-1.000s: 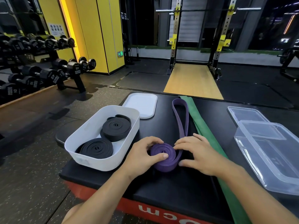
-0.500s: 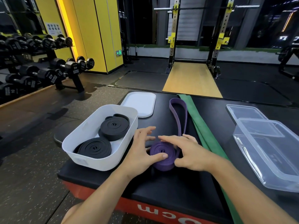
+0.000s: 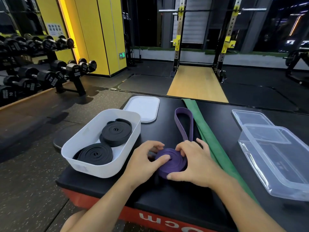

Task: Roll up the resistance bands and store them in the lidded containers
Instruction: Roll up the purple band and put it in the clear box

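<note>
— Where was the purple band [image 3: 170, 162]?

— It lay on the black padded box [image 3: 167, 195], near the front edge; its near part was wound into a flat coil, and the unrolled loop ran from the coil toward 12 o'clock.

— And the hands?

— Both grasped the coil; the left hand [image 3: 145, 163] curled round it from 9 o'clock, with the thumb laid on top near the centre; the right hand [image 3: 197, 163] held it from 3 o'clock, thumb at the 6 o'clock edge, fingers bent over the far side; how the fingertips pressed there I could not tell well.

— What lay around?

— At 9 o'clock from the coil, just beside the left hand, stood the white container [image 3: 100, 168], with two black rolls [image 3: 116, 132] lying flat inside; the white lid [image 3: 142, 108] lay behind it, at 11 o'clock; the green band [image 3: 209, 139] stretched flat from 12 o'clock toward 5 o'clock, just beside the purple loop and passing under the right wrist; the clear container [image 3: 284, 173] stood uncovered at 3 o'clock, well apart, with the clear lid [image 3: 249, 117] behind it at 2 o'clock.
</note>
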Motion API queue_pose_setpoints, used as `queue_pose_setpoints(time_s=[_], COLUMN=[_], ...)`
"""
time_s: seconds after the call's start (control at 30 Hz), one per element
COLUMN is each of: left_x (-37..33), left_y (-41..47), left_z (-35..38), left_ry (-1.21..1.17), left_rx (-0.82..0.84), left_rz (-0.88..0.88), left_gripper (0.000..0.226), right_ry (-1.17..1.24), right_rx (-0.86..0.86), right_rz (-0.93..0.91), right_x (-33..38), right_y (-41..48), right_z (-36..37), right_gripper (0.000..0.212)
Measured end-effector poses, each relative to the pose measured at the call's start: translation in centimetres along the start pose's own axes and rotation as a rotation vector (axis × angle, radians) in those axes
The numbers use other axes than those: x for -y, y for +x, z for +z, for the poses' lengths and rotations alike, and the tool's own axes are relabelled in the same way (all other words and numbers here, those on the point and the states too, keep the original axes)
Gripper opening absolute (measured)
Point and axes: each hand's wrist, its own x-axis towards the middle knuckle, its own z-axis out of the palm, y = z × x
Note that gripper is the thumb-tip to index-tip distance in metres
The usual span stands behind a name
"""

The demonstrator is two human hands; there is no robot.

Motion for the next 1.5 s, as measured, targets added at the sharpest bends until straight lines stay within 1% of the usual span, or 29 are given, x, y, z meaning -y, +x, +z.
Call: queue_pose_setpoints(time_s=[0.1,0.17,0.23,0.37,0.43,0.47,0.53,0.67,0.77,0.87,1.0,1.07,1.17,1.23,1.33,1.4,1.5], left_x=[-0.1,0.0,0.0,-0.1,-0.1,0.0,0.0,-0.1,-0.2,0.0,0.0,-0.1,-0.1,0.0,0.1,0.0,-0.3], left_y=[0.1,0.2,0.3,0.4,0.4,0.4,0.3,0.2,0.0,-0.1,-0.1,-0.1,-0.1,0.0,0.1,0.2,0.2], left_z=[-0.3,-0.5,-0.6,-0.7,-0.7,-0.7,-0.7,-0.6,-0.3,0.0,0.1,0.1,0.1,0.1,0.0,-0.1,-0.2], left_ry=[0.038,0.023,0.007,-0.028,-0.032,-0.035,-0.059,-0.088,-0.056,0.038,0.147,0.177,0.144,0.111,0.077,0.040,0.005], left_rx=[0.057,0.075,0.085,0.099,0.102,0.104,0.107,0.115,0.132,0.093,0.021,0.009,0.002,0.000,-0.010,-0.005,0.010], left_rz=[0.012,-0.006,-0.025,-0.053,-0.056,-0.057,-0.056,-0.050,-0.021,-0.010,0.040,0.064,0.057,0.032,-0.015,-0.040,-0.058], left_gripper=[0.040,0.041,0.041,0.042,0.043,0.043,0.044,0.048,0.046,0.043,0.033,0.033,0.038,0.041,0.042,0.040,0.036], right_ry=[-0.073,-0.116,-0.106,0.111,0.163,0.171,0.183,0.167,0.110,0.053,0.022,-0.024,-0.130,-0.184,-0.153,-0.037,0.172], right_rx=[-0.188,-0.229,-0.176,0.107,0.190,0.217,0.241,0.255,0.240,0.208,0.055,-0.025,-0.133,-0.154,-0.081,-0.025,0.124], right_rz=[0.061,0.049,0.019,-0.047,-0.082,-0.097,-0.116,-0.117,-0.108,-0.074,0.019,0.072,0.117,0.136,0.147,0.108,0.026], right_x=[1.1,1.4,0.8,-1.7,-2.3,-2.5,-2.3,-1.7,-1.5,-1.2,0.0,0.8,1.5,1.7,1.6,0.7,-0.9], right_y=[-0.3,-0.2,0.2,1.0,1.0,1.1,1.2,1.3,1.4,1.5,1.1,0.9,0.6,0.5,0.5,0.4,0.3], right_z=[1.6,2.5,2.3,0.8,0.4,0.4,0.5,0.4,0.0,0.0,0.7,1.2,2.0,2.2,2.4,2.3,1.3], right_gripper=[0.078,0.082,0.085,0.080,0.091,0.099,0.105,0.104,0.105,0.105,0.096,0.093,0.090,0.090,0.093,0.094,0.112])
